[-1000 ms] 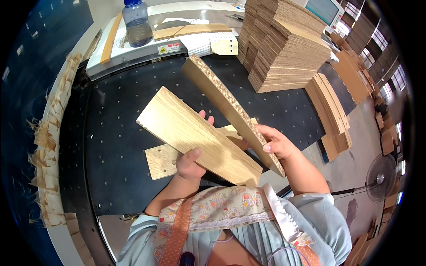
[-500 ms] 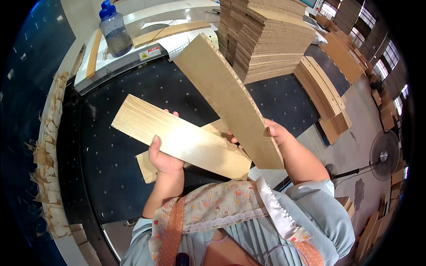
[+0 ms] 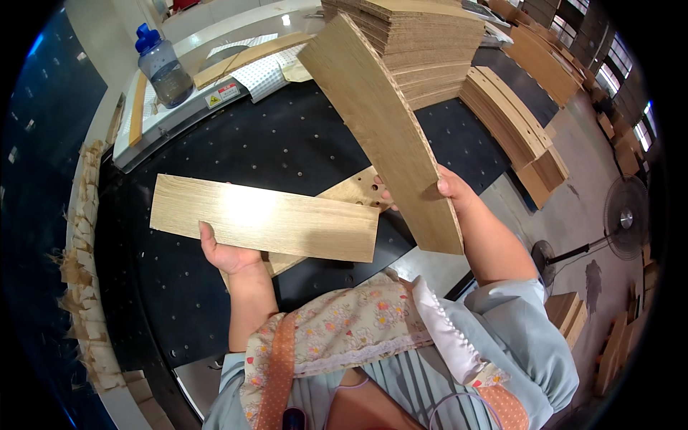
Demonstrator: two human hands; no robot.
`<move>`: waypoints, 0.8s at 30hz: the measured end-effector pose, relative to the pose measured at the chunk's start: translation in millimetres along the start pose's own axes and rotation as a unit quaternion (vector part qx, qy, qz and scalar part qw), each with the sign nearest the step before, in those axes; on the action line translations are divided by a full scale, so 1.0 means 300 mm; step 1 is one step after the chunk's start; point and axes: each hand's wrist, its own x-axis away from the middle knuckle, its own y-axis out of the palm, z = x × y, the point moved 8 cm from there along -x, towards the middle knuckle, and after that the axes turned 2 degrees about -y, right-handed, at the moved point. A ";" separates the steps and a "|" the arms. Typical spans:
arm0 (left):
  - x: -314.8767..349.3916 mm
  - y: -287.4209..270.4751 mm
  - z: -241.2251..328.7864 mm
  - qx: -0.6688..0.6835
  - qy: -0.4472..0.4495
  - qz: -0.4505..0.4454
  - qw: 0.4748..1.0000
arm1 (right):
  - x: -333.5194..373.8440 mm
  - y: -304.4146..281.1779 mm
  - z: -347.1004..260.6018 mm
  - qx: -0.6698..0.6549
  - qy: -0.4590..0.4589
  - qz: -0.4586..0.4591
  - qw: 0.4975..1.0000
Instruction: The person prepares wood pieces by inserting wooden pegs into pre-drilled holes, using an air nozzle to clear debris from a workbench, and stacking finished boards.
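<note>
My left hand (image 3: 226, 247) is closed on a light wood-grain board (image 3: 279, 226), its thumb over the near edge and its other fingers hidden beneath. Light glares off the board's left half. My right hand (image 3: 453, 188) grips a longer wood-grain board (image 3: 380, 129) near its lower end. That one stands tilted, its far end up to the left, with a raw chipboard edge facing right. Under both lies a third board with drilled holes (image 3: 351, 189), partly covered, on the black studded table (image 3: 287, 136).
Beyond the table's far edge stand a blue-capped water bottle (image 3: 163, 68) and a machine bed (image 3: 208, 100). A tall stack of chipboard panels (image 3: 423, 50) rises at the back. More boards (image 3: 505, 118) are piled at the right. A fan (image 3: 623, 215) stands on the floor.
The left-hand board has swung nearly level and shifted left, uncovering holes in the board beneath. The right-hand board has turned to show its wood-grain face more fully. The view has shifted slightly.
</note>
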 end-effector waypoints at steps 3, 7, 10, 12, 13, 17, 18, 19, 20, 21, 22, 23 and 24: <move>0.006 -0.026 0.007 -0.016 0.018 0.088 0.996 | 0.026 -0.008 0.015 0.004 0.009 0.032 0.999; 0.010 -0.019 -0.007 -0.029 0.022 0.088 0.995 | 0.042 -0.007 0.017 0.032 0.000 0.008 0.999; 0.005 0.002 -0.005 -0.007 0.019 0.030 0.999 | 0.034 0.016 0.015 0.044 0.009 -0.007 0.999; -0.003 0.001 -0.005 0.000 0.024 0.021 0.999 | 0.017 0.041 0.019 0.044 0.022 -0.024 0.999; -0.004 -0.006 -0.009 0.002 0.026 0.023 0.999 | 0.009 0.058 0.025 0.042 0.032 -0.034 0.998; -0.006 -0.018 -0.005 0.012 0.014 0.026 0.999 | -0.039 0.119 0.089 0.020 0.082 -0.083 0.993; -0.011 -0.025 -0.004 0.015 0.014 0.019 1.000 | -0.052 0.148 0.103 0.004 0.091 -0.096 0.991; -0.015 -0.022 -0.002 0.017 0.013 0.015 1.000 | -0.064 0.164 0.125 -0.012 0.109 -0.125 0.986; -0.020 -0.017 0.000 0.018 0.011 0.009 1.000 | -0.067 0.181 0.134 -0.019 0.116 -0.126 0.985; -0.028 -0.037 -0.008 0.041 0.014 0.059 0.997 | -0.073 0.205 0.138 -0.031 0.119 -0.134 0.983; -0.033 -0.024 0.001 0.045 0.002 -0.001 0.999 | -0.082 0.233 0.144 -0.043 0.125 -0.144 0.981; -0.037 -0.018 0.008 0.050 -0.013 -0.062 0.997 | -0.085 0.251 0.153 -0.056 0.130 -0.157 0.977; -0.036 -0.009 0.009 0.054 -0.029 -0.124 0.990 | -0.091 0.263 0.169 -0.069 0.135 -0.170 0.974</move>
